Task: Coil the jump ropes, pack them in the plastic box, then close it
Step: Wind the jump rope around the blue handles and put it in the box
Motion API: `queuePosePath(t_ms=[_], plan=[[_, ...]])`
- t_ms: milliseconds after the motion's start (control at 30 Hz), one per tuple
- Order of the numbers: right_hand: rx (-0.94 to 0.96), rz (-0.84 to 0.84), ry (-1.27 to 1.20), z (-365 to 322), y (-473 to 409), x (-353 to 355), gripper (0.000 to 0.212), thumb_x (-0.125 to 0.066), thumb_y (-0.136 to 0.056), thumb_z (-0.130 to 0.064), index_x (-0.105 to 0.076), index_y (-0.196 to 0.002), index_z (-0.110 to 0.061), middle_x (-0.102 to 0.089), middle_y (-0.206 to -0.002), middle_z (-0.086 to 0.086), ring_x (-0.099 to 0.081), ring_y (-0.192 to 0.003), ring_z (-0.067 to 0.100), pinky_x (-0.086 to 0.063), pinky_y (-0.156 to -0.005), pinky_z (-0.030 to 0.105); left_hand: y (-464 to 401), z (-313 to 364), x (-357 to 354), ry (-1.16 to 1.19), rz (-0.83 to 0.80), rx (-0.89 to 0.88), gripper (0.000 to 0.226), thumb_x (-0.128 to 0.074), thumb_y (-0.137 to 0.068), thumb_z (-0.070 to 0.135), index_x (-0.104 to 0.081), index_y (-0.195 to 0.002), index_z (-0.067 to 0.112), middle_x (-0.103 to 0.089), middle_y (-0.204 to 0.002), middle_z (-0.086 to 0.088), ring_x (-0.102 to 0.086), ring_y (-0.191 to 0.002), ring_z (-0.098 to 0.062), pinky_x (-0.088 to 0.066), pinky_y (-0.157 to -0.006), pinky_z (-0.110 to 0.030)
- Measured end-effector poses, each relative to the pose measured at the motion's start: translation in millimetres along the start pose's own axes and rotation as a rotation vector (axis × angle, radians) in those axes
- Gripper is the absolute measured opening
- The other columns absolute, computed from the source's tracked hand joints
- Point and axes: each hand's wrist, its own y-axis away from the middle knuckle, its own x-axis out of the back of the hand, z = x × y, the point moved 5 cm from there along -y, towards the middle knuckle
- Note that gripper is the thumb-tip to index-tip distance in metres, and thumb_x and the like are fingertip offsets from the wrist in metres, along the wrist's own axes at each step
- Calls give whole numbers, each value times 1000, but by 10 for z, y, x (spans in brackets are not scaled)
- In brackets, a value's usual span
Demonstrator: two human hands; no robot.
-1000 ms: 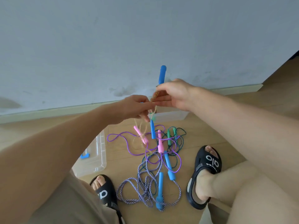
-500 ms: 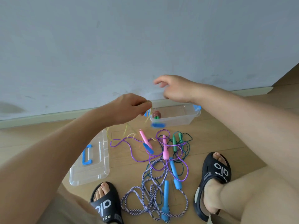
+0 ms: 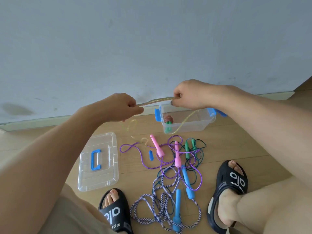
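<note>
My left hand (image 3: pixel 125 105) and right hand (image 3: pixel 189 95) each gripping the yellowish rope (image 3: pixel 157 100) taut above the open plastic box (image 3: pixel 194 127), lid (image 3: pixel 98 162) on floor, tangled ropes (image 3: pixel 175 168) between my sandals (image 3: pixel 231 188)

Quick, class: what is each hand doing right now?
Left hand: fingers pinch the yellowish rope.
Right hand: fingers grip the same rope's other end.

1 camera sits on the person's head. It looks forward and down, close over both arms, at the floor (image 3: pixel 236 146) near the wall (image 3: pixel 152 39).
</note>
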Motion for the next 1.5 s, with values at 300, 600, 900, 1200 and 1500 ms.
queuePosePath(t_ms=[300,600,900,1200,1500], plan=[[-105,-300,-135,105,182,-242,15,-54,-93,-18,-61,-104,-11,-71,-80,2,-66,-63,17,-52,-63,26,161,280,241,387,227,-76,53,-46,-98,49,-40,-64,9,-32,-57,1,-24,-48,-15,-24,-52,-29],[-80,-230,-9,-95,248,-161,17,-69,-84,-27,-66,-82,-10,-64,-52,-2,-58,-47,16,-52,-61,24,312,356,372,574,379,-117,55,-48,-97,48,-34,-69,3,-29,-66,-8,-26,-61,-20,-24,-60,-33],[73,-163,-280,-328,300,-66,50,-80,-78,-33,-57,-123,-26,-66,-108,1,-65,-99,21,-52,-92,37,395,438,380,577,402,-195,49,-62,-94,35,-31,-63,11,-22,-55,5,-20,-48,-11,-19,-42,-22],[50,60,-228,-406,337,88,17,-58,-93,-32,-67,-89,-18,-63,-66,-7,-57,-66,12,-37,-56,26,366,452,314,458,255,-261,23,-69,-88,22,-55,-74,11,-37,-51,10,-32,-47,-6,-28,-45,-15],[10,110,-316,-515,364,294,19,-60,-88,-34,-68,-90,-17,-66,-83,3,-54,-57,20,-45,-51,25,344,382,336,265,371,-199,41,-67,-89,39,-40,-69,16,-37,-61,5,-30,-52,-11,-28,-49,-22]])
